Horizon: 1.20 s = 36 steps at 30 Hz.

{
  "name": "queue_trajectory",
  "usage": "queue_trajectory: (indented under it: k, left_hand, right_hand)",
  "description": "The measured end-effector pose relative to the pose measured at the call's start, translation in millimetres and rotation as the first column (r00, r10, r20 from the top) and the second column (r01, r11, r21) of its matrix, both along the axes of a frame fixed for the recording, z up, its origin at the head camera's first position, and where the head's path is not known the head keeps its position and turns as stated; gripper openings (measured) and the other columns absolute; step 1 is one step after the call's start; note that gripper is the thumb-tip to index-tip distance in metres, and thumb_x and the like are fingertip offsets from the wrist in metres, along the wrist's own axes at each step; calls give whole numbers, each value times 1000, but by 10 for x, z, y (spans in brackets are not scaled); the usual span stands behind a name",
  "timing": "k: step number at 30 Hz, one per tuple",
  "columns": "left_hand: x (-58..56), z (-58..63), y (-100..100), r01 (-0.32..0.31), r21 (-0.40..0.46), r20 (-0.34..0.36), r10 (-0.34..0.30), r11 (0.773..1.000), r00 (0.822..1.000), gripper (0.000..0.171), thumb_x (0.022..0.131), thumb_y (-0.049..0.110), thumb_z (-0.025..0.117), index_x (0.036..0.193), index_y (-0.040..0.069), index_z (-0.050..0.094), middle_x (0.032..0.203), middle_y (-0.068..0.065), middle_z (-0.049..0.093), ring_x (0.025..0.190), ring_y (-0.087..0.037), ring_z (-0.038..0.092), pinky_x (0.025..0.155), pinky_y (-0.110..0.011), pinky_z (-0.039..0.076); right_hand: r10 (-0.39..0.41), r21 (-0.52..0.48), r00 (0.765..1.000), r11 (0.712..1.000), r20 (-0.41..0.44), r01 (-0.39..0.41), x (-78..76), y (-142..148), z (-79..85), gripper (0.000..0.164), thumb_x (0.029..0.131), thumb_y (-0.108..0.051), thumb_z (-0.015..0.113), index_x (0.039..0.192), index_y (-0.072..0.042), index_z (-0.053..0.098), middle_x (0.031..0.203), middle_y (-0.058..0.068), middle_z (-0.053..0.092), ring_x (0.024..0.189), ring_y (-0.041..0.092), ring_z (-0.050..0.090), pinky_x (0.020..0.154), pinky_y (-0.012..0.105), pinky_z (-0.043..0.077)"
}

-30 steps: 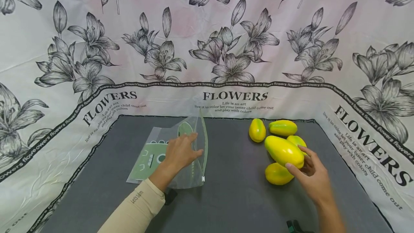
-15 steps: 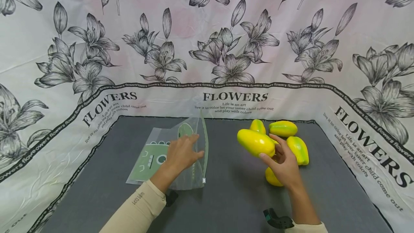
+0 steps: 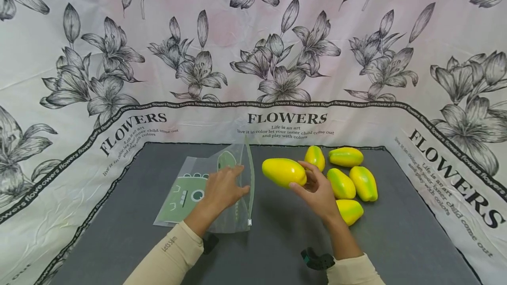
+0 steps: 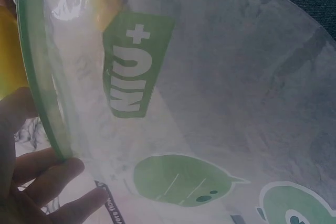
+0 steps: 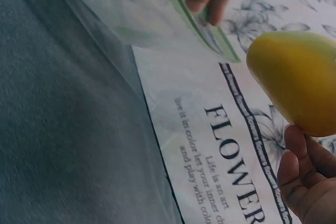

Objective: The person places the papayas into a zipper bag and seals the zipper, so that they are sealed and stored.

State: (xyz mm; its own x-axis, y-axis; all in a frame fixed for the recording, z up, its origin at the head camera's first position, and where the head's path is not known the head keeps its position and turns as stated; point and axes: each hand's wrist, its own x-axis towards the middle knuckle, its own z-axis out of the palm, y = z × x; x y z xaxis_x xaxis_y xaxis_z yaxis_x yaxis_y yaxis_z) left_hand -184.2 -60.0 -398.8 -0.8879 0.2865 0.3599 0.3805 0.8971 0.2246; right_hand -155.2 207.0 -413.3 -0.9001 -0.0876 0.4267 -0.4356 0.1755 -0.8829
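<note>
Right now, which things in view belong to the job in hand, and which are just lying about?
Part of the job:
yellow fruit, held in the right hand
clear zip bag, touched near its mouth by the left hand

Just lying about:
five other yellow-green fruits, though possibly wanted later
floral cloth, seemingly only a backdrop

Tabletop: bag on left half, mouth facing right | left hand over bag, at mouth | group of five fruits on right half, toward far right corner: two behind, two midway, one in front | held fruit in right hand, above tabletop, between bag and group | cloth behind far edge
</note>
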Motion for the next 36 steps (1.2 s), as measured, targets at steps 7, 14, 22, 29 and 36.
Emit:
queue_trajectory:
  k: [7, 14, 22, 29, 36]
  left_hand:
    - [-2, -22, 0, 9, 7, 3, -9, 1000, 1000, 56, 78, 38, 77, 126, 11, 66, 112, -14, 67, 86, -32, 65, 65, -48, 51]
    - [2, -23, 13, -4, -9, 1, 4, 1000, 1000, 56, 78, 39, 76, 126, 11, 66, 114, -13, 67, 80, -31, 65, 60, -43, 52]
    - [14, 5, 27, -17, -29, 0, 17, 999, 1000, 58, 77, 40, 78, 126, 12, 66, 112, -11, 68, 66, -24, 60, 48, -31, 45]
    - [32, 56, 22, 2, -15, 6, -2, 1000, 1000, 58, 77, 40, 77, 127, 12, 66, 115, -11, 67, 74, -28, 63, 54, -37, 49]
    - [42, 80, 51, 5, -27, 9, -5, 1000, 1000, 59, 78, 42, 76, 128, 13, 65, 118, -10, 66, 86, -31, 65, 66, -45, 52]
  right_hand:
    - [30, 7, 999, 1000, 18, -30, -60, -124, -51, 57, 86, -6, 72, 139, -9, 49, 122, 13, 61, 92, 24, 62, 80, 35, 52]
    - [53, 71, 997, 996, 55, -57, -77, -236, -39, 58, 87, -10, 72, 140, -10, 49, 122, 13, 62, 92, 23, 60, 80, 36, 51]
    - [64, 130, 997, 989, 47, -69, 80, -365, 254, 55, 86, -6, 70, 137, -1, 50, 117, 18, 62, 87, 28, 59, 77, 43, 50]
    - [67, 145, 995, 986, 78, -78, 40, -394, 256, 57, 86, -8, 71, 139, -2, 49, 120, 20, 59, 90, 31, 60, 81, 49, 49]
    - [83, 124, 993, 988, 82, -93, -19, -433, 193, 57, 86, -7, 71, 139, -1, 49, 119, 22, 55, 92, 37, 59, 82, 52, 48]
